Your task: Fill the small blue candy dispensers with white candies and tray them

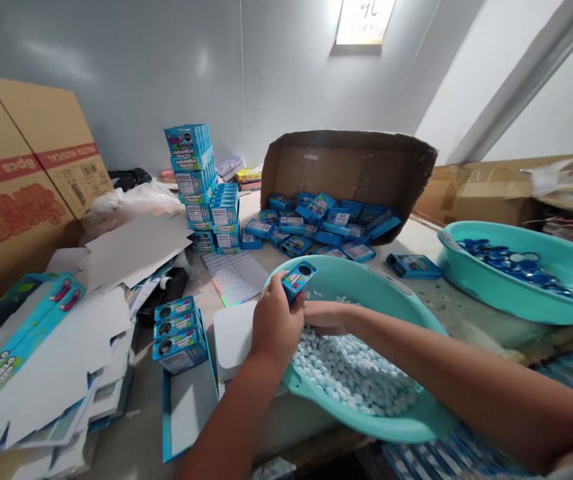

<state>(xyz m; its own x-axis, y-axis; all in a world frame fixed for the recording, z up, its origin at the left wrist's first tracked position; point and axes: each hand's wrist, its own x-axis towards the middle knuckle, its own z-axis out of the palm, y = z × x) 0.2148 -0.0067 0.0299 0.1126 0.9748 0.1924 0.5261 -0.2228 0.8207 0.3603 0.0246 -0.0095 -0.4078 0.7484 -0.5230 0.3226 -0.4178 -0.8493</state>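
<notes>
Small blue box (296,280), tilted, lettered (dark oval (306,268))

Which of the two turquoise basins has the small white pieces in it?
The nearer basin, with the right hand in it; the other basin holds blue discs.

Held box (297,280), stacked boxes (198,180): CARAMELO MACIZO
Blue packaging (26,333): CARAMELO MACIZO
Carton (21,137), upside down: PALETA MUSICAL; 8pcs x 9…
Wall sign (365,21): glare-blurred
</notes>
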